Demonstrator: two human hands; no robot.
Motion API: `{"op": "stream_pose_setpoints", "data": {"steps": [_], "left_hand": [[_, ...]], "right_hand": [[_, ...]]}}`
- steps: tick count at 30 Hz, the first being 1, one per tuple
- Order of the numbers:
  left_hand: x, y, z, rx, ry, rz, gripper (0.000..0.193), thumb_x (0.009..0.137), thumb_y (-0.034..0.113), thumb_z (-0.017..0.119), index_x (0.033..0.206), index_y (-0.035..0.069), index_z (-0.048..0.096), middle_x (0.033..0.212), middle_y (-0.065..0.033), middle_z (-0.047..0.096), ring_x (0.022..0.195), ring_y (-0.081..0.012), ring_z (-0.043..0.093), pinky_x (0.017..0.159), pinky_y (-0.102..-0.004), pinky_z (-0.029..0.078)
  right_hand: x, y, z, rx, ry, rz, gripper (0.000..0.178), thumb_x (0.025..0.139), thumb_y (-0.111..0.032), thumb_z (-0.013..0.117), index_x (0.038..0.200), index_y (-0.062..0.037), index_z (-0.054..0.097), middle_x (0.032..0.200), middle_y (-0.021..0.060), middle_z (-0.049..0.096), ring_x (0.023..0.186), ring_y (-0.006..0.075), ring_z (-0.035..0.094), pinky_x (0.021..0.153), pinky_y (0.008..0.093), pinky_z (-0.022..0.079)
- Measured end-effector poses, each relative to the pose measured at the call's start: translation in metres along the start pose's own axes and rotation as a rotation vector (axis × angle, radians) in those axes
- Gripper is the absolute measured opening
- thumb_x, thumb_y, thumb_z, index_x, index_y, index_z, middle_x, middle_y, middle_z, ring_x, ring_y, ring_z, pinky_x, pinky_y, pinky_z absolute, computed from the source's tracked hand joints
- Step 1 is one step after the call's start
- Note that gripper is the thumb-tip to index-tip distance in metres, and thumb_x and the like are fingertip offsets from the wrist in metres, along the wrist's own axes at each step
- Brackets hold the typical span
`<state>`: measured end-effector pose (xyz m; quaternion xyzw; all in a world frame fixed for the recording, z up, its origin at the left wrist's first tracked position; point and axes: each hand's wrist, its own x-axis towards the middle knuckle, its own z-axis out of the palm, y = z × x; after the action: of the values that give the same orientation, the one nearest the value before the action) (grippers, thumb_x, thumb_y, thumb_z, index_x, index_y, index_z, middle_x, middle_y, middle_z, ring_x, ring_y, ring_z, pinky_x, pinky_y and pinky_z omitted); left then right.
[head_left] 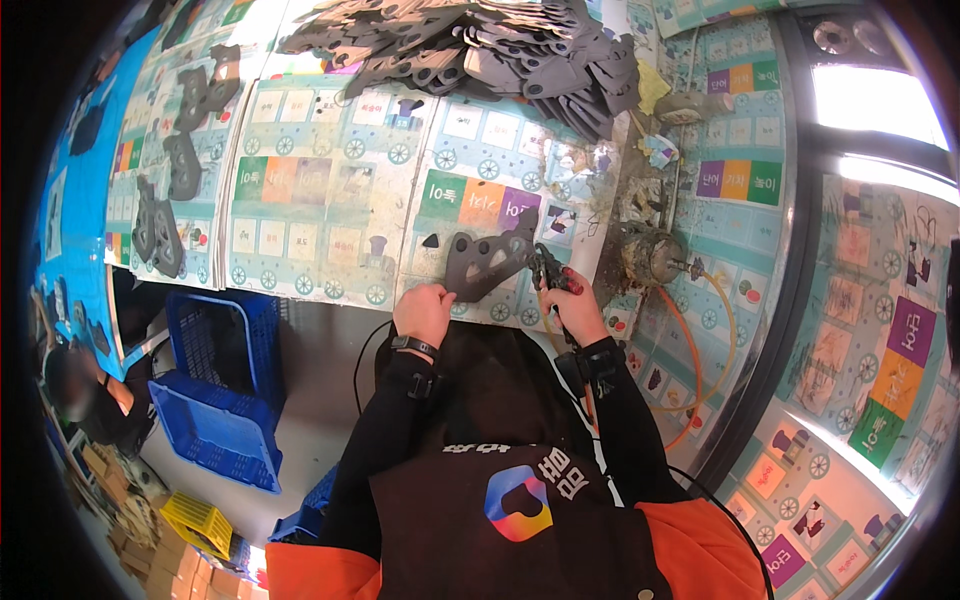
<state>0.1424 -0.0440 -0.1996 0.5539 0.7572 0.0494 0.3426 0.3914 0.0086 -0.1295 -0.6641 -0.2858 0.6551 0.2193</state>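
A flat dark grey piece with cut-out openings (482, 262) lies on the table's near edge in front of me. My left hand (424, 314) is closed, thumb and fingers pinching the piece's lower left corner. In my right hand (578, 312) is a spray gun (548, 270), its dark head over the piece's right end and some red on its body. My fingers are wrapped round its grip. A small dark scrap (431, 241) rests just left of the piece. Beyond it rises a large heap of similar grey pieces (500, 60).
More grey pieces (183, 165) lie in a row at the left. A grimy metal pot (652, 256) with orange and yellow hoses (722, 370) stands at the right. Blue crates (215, 430) and a yellow basket (197, 523) are on the floor at left. Another person (95, 395) is at far left.
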Motion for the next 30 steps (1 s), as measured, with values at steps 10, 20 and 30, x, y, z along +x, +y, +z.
{"op": "stream_pose_setpoints", "data": {"steps": [10,20,30], "left_hand": [[0.001,-0.003,0.002,0.002,0.0,0.005,0.021,0.084,0.034,0.076,0.083,0.013,0.077,0.079,-0.012,0.071,0.078,-0.0348,0.069,0.066,-0.0449,0.054],[-0.001,0.002,-0.001,-0.026,-0.011,0.003,0.019,0.085,0.029,0.075,0.081,0.01,0.075,0.08,-0.0138,0.07,0.08,-0.0364,0.068,0.068,-0.0467,0.054],[0.0,0.0,-0.001,-0.008,-0.005,-0.005,0.02,0.084,0.033,0.076,0.083,0.013,0.077,0.081,-0.0131,0.071,0.079,-0.0356,0.069,0.067,-0.0459,0.054]], "right_hand": [[-0.001,0.01,0.0,0.013,0.004,0.044,0.02,0.079,0.004,0.057,0.099,0.0021,0.06,0.085,0.0048,0.061,0.063,0.0135,0.057,0.059,0.0289,0.046],[-0.002,-0.003,0.006,-0.007,-0.042,0.012,0.017,0.082,0.0,0.06,0.099,0.0004,0.061,0.079,0.0037,0.06,0.063,0.0132,0.057,0.059,0.0277,0.045],[-0.002,0.006,0.013,0.052,-0.118,0.063,0.019,0.079,0.001,0.059,0.098,-0.0009,0.061,0.073,0.0027,0.058,0.061,0.0106,0.053,0.053,0.0251,0.038]]}}
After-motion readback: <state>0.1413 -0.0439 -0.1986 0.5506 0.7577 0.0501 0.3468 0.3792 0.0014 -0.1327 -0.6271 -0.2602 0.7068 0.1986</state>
